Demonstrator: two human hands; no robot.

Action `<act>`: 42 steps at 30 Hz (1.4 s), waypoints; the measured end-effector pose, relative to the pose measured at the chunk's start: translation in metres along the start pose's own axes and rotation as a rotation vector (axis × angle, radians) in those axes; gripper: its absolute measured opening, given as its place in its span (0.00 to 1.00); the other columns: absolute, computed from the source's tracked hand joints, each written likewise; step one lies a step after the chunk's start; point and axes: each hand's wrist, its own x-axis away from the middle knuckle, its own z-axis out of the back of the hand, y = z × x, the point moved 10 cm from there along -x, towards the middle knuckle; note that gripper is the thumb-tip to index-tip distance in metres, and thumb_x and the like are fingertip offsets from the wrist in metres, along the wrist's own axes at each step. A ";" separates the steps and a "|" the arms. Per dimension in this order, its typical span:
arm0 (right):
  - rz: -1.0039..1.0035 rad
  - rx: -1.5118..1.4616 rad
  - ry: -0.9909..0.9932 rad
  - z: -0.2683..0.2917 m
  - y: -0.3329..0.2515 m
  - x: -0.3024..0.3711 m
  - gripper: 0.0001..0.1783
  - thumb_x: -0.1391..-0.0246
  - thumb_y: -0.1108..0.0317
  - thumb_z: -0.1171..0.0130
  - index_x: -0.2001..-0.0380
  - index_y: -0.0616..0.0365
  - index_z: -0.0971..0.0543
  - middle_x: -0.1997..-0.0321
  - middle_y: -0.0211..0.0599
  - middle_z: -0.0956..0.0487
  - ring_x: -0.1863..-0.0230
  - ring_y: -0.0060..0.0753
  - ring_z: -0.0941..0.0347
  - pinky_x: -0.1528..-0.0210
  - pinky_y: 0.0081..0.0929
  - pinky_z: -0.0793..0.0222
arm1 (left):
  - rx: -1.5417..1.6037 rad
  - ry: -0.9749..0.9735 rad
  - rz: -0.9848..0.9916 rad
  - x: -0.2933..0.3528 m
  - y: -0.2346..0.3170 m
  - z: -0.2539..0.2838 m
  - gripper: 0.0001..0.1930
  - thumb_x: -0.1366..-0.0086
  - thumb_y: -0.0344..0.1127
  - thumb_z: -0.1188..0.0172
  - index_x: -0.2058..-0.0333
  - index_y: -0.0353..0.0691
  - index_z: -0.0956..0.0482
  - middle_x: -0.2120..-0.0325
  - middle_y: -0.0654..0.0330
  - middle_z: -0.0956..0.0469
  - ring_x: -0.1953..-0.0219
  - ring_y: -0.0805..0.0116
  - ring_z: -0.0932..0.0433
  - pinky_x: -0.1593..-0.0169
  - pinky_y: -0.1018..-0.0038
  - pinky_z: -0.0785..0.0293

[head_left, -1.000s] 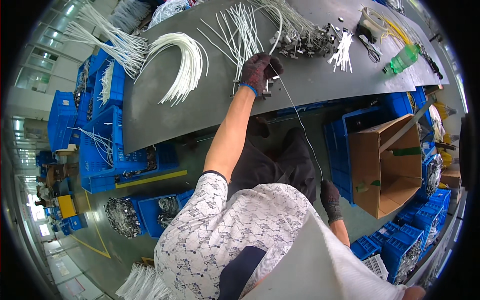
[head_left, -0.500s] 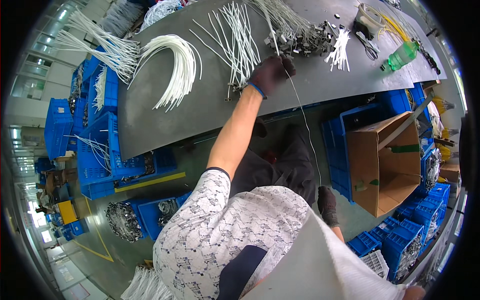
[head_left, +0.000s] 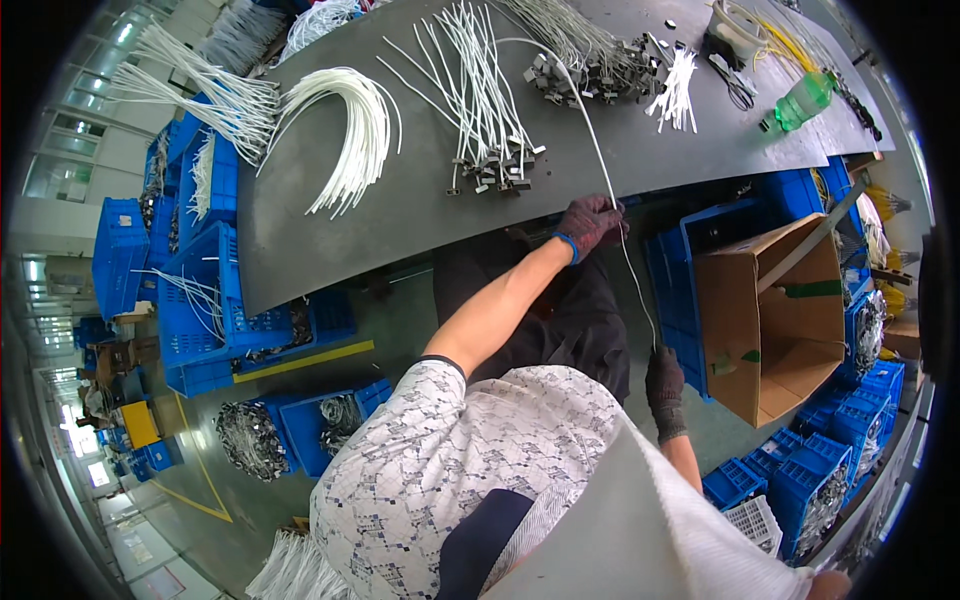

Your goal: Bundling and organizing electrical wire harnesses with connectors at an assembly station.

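My left hand (head_left: pixel 592 226), in a dark knitted glove with a blue cuff, is closed at the table's near edge around a white cable or tube (head_left: pixel 590 118). This white length arcs back across the table. A thinner pale wire (head_left: pixel 637 283) runs from my left hand down to my right hand (head_left: pixel 663 385), also gloved and closed, low beside the blue crates. The wire's end is hidden in the right fingers. Left of the white cable, a bundle of straight white cables (head_left: pixel 478 85) lies with dark connectors (head_left: pixel 497 167) at its near end.
The dark table (head_left: pixel 290 245) also bears a curved white bundle (head_left: pixel 365 130), grey cables with connectors (head_left: pixel 590 65), short white pieces (head_left: pixel 676 88), scissors (head_left: pixel 735 85) and a green bottle (head_left: pixel 803 101). A cardboard box (head_left: pixel 725 320) stands at right; blue crates (head_left: pixel 205 335) at left.
My left hand has come off the tabletop toward me and to the right, with the white cable now stretched to the edge. My right hand has risen slightly. The dark connectors are now uncovered.
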 end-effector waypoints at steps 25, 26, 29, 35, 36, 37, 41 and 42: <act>0.476 -0.698 0.045 0.039 -0.217 -0.111 0.17 0.33 0.59 0.50 0.54 0.61 0.22 0.68 0.44 0.19 0.66 0.45 0.21 0.65 0.38 0.27 | -0.144 0.156 -0.192 0.102 0.098 0.059 0.10 0.34 0.35 0.36 0.61 0.34 0.18 0.67 0.56 0.16 0.67 0.66 0.16 0.62 0.69 0.18; 0.507 -0.906 0.013 0.046 -0.218 -0.107 0.20 0.33 0.54 0.50 0.54 0.60 0.21 0.72 0.44 0.19 0.69 0.45 0.21 0.67 0.39 0.28 | -0.176 0.156 -0.212 0.106 0.098 0.057 0.11 0.34 0.35 0.35 0.59 0.33 0.17 0.65 0.58 0.16 0.63 0.68 0.17 0.57 0.71 0.18; 0.155 -1.105 -0.322 0.031 -0.231 -0.128 0.19 0.36 0.63 0.49 0.49 0.66 0.27 0.67 0.46 0.18 0.66 0.52 0.21 0.65 0.40 0.27 | -0.401 0.030 -0.321 0.104 0.095 0.045 0.12 0.34 0.37 0.35 0.58 0.34 0.16 0.63 0.60 0.16 0.60 0.73 0.19 0.53 0.75 0.23; 0.716 -0.586 0.288 0.065 -0.266 -0.138 0.37 0.47 0.67 0.41 0.36 0.68 0.40 0.56 0.53 0.19 0.59 0.61 0.22 0.59 0.45 0.26 | -0.330 0.104 -0.320 0.119 0.096 0.023 0.14 0.33 0.39 0.36 0.56 0.34 0.15 0.64 0.62 0.15 0.61 0.76 0.21 0.54 0.76 0.24; 0.723 -0.590 0.277 0.062 -0.269 -0.141 0.37 0.47 0.67 0.41 0.36 0.68 0.40 0.56 0.53 0.19 0.59 0.61 0.22 0.59 0.45 0.26 | -0.326 0.117 -0.320 0.121 0.098 0.023 0.14 0.33 0.39 0.36 0.56 0.34 0.15 0.64 0.62 0.15 0.61 0.76 0.21 0.54 0.76 0.24; 0.757 -0.551 0.338 0.064 -0.273 -0.142 0.40 0.49 0.66 0.40 0.35 0.66 0.41 0.55 0.54 0.20 0.58 0.63 0.23 0.59 0.46 0.26 | -0.388 0.132 -0.374 0.124 0.106 0.022 0.14 0.33 0.39 0.36 0.57 0.34 0.15 0.64 0.62 0.15 0.62 0.76 0.21 0.55 0.76 0.25; 0.921 -0.593 0.512 0.079 -0.300 -0.141 0.35 0.46 0.61 0.41 0.37 0.65 0.35 0.58 0.53 0.19 0.64 0.57 0.21 0.63 0.43 0.26 | -0.569 0.227 -0.525 0.123 0.128 0.043 0.12 0.35 0.37 0.36 0.59 0.35 0.15 0.67 0.61 0.15 0.65 0.76 0.22 0.58 0.74 0.26; 0.927 -0.607 0.501 0.089 -0.313 -0.143 0.35 0.46 0.61 0.41 0.37 0.65 0.35 0.58 0.53 0.19 0.64 0.57 0.21 0.63 0.43 0.26 | -0.573 0.244 -0.522 0.124 0.136 0.054 0.12 0.35 0.37 0.36 0.59 0.35 0.15 0.67 0.61 0.15 0.65 0.76 0.22 0.58 0.74 0.26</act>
